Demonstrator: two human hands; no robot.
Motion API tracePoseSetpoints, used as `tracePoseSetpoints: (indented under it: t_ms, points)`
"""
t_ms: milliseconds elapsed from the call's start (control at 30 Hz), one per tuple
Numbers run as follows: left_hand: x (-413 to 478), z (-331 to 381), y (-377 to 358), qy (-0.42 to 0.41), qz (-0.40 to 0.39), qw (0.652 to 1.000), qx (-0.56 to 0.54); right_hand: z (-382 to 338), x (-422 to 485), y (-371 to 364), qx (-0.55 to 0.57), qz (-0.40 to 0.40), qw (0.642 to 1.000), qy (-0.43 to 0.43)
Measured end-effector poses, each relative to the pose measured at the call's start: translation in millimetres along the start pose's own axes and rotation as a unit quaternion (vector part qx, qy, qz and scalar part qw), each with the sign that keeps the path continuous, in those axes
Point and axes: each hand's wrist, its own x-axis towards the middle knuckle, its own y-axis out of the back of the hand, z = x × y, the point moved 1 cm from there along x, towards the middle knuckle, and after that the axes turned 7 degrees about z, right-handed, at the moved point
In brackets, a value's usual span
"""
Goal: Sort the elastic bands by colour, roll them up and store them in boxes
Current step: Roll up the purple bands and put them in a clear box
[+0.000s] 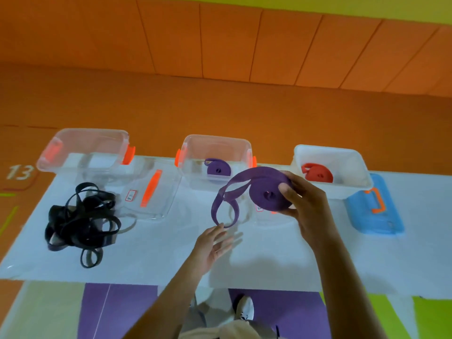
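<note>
Head view is showing the right hand [305, 204] gripping a half-rolled purple band [259, 189] just in front of the middle box [216, 137], thumb and fingers curling round the coil. The left hand [212, 245] is lying open, palm up, nearer the person than that box, under the band's loose tail [214, 206]. Its fingertips may be brushing the loop, but blur is hiding that. Nothing is clamping the tail, so any slackening of the right grip is likely letting the coil spring open. The hanging loop is also risking a snag on the middle box's rim on the way in beside the stored roll [217, 170]. Just right of the middle box, the white box [318, 190] with a red roll [318, 177] is sitting close to the hand, inviting a wrong drop. Black bands [80, 223] are lying unsorted well left of it.
</note>
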Motion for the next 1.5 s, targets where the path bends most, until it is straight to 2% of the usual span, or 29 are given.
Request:
tracePoseSetpoints:
  t_ms: [167, 267, 367, 467, 567, 700, 867, 967, 1100, 1200, 1333, 1500]
  points:
    - [-1.3, -4.0, -44.2, -0.084, 0.032, 0.996, 0.005, -6.7, 16.0, 31.8, 0.005, -0.059, 0.998, 0.037]
    - [-0.5, -7.1, -52.3, -0.116, 0.035, 0.993, 0.005, -8.9, 22.7, 45.7, -0.036, -0.043, 0.997, 0.061]
    - [-2.2, -9.5, -43.9, -0.103, 0.024, 0.994, 0.015, -5.4, 28.6, 57.9, -0.024, -0.014, 0.997, 0.068]
    - [-10.6, -7.1, -32.2, -0.099, 0.017, 0.994, -0.048, -12.2, 36.4, 60.4, 0.023, 0.007, 0.999, 0.028]
    - [-18.6, 2.4, -20.1, -0.124, 0.008, 0.983, -0.132, -13.0, 45.4, 58.5, 0.021, 0.019, 0.999, 0.032]
    - [-32.3, 17.1, 3.4, -0.145, -0.047, 0.964, -0.218, -12.7, 55.0, 58.7, 0.027, 0.013, 0.999, 0.043]
    - [-50.4, 19.8, 34.7, -0.174, -0.139, 0.960, -0.172, -9.8, 67.7, 48.1, 0.033, 0.000, 0.998, 0.060]
    - [-54.0, 18.4, 48.9, -0.194, -0.098, 0.961, -0.173, -2.5, 72.9, 32.8, 0.029, -0.005, 0.998, 0.053]
    - [-59.3, 27.8, 69.5, -0.237, -0.054, 0.966, -0.089, 3.7, 75.3, 6.1, 0.022, -0.017, 0.999, 0.041]
    - [-56.5, 45.9, 89.3, -0.281, 0.044, 0.958, -0.046, 7.4, 77.4, -16.9, 0.012, -0.018, 0.999, 0.030]
    - [-44.7, 66.6, 104.3, -0.316, 0.122, 0.938, -0.079, 15.0, 82.7, -38.6, -0.041, 0.000, 0.999, 0.031]
    - [-30.1, 87.0, 104.4, -0.339, 0.149, 0.926, -0.075, 16.5, 86.6, -67.2, -0.106, 0.019, 0.992, 0.064]
